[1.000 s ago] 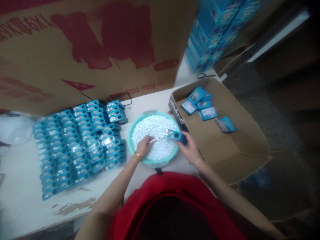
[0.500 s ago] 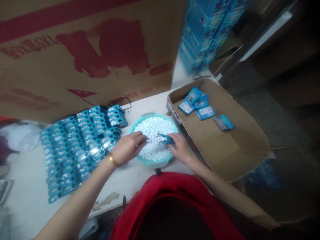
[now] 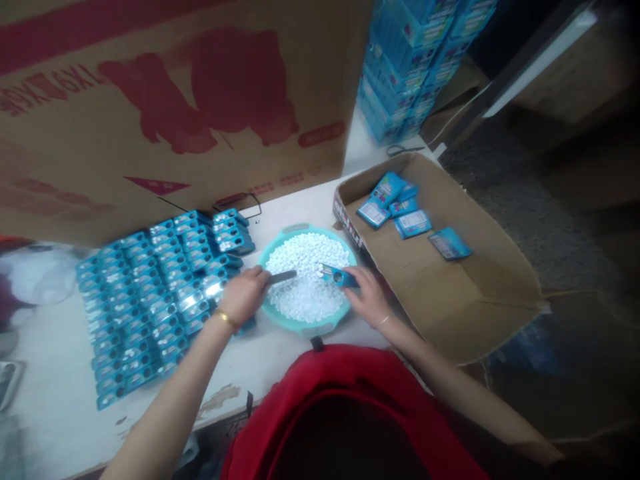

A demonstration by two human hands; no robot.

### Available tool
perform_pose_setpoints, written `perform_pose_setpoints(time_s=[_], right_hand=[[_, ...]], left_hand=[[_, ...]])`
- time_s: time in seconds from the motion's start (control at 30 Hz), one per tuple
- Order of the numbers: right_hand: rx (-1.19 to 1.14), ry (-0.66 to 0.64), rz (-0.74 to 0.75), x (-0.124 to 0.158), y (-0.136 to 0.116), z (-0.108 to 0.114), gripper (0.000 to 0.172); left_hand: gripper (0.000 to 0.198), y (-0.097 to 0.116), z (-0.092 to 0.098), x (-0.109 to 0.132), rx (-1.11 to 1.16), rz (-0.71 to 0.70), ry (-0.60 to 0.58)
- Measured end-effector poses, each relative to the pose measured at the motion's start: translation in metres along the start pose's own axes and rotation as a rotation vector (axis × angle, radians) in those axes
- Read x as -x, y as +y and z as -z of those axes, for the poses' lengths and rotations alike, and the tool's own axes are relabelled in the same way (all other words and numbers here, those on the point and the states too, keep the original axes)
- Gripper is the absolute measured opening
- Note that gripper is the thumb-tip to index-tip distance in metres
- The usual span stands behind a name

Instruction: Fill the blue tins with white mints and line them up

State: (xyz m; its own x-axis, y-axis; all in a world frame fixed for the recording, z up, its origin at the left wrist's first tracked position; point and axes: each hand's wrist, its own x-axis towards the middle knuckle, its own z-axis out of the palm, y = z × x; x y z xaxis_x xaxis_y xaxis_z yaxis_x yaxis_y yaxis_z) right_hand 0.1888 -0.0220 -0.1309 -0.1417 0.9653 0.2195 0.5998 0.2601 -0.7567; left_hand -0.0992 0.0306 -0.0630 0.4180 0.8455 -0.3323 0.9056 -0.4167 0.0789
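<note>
Nearest: red garment point(image 3: 360, 363) at the counter point(image 3: 240, 370) edge, both hands past it.

Left hand point(image 3: 245, 293): grip closed on one end of a dark strip point(image 3: 283, 276), flat and narrow; free end points in over the basin point(image 3: 317, 327). Strip looks stiff; material unclear.

Right hand point(image 3: 369, 297): grip closed on a small blue box point(image 3: 340, 275), fingers at its right end, left end over the white pellets point(image 3: 310, 303) filling the basin. Can't tell if box touches pellets.

Handling, my read: box light, thin-walled, fairly stiff but would dent if squeezed; glossy face may slip. Best hold: across the narrow sides at the right end, left end kept free. Pellets look light, loose, easy to spill. Strip: hold well back from its tip.

Left of basin: packed rows of blue boxes point(image 3: 165, 280), dark round spot on many. Right: cardboard tray point(image 3: 435, 293) with loose blue packs point(image 3: 413, 224), flat, some overlapping.

Farther: scissors point(image 3: 403, 150), big carton point(image 3: 320, 73), tall stack of blue packs point(image 3: 407, 67).

Writing: pack labels too small to read. Tray side: white letters on dark, no sure reading. Carton: red print including "X"; rest unclear. No brand legible.
</note>
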Motion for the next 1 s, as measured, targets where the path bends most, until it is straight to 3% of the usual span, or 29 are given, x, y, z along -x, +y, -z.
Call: perform_pose_setpoints(time_s=[0.07, 0.17, 0.27, 0.37, 0.5, 0.67, 0.8, 1.0], right_hand=[[0.000, 0.013, -0.029, 0.001, 0.003, 0.004, 0.034], [-0.003, 0.023, -0.067, 0.001, 0.007, 0.007, 0.033], [-0.010, 0.048, -0.106, 0.000, 0.009, 0.009, 0.032], [-0.017, 0.079, -0.144, 0.001, 0.010, 0.010, 0.031], [-0.016, 0.101, -0.145, 0.003, 0.016, 0.013, 0.033], [0.007, 0.074, -0.095, 0.001, 0.014, 0.010, 0.032], [0.024, 0.019, -0.023, -0.002, 0.000, 0.003, 0.034], [-0.015, -0.009, 0.057, -0.004, -0.013, -0.010, 0.037]], left_hand=[[0.016, -0.004, -0.049, -0.011, 0.157, 0.039, -0.080], [0.017, 0.021, -0.105, -0.032, 0.426, 0.067, -0.029], [0.022, 0.052, -0.131, -0.050, 0.520, 0.087, 0.032], [0.022, 0.054, -0.134, -0.051, 0.588, 0.094, 0.056], [0.022, 0.027, -0.110, -0.030, 0.708, 0.016, 0.070], [0.023, 0.009, -0.041, -0.001, 0.749, -0.145, 0.142], [0.022, 0.016, 0.014, 0.003, 0.566, -0.260, 0.123], [0.023, 0.050, 0.079, 0.000, 0.021, -0.300, -0.026]])
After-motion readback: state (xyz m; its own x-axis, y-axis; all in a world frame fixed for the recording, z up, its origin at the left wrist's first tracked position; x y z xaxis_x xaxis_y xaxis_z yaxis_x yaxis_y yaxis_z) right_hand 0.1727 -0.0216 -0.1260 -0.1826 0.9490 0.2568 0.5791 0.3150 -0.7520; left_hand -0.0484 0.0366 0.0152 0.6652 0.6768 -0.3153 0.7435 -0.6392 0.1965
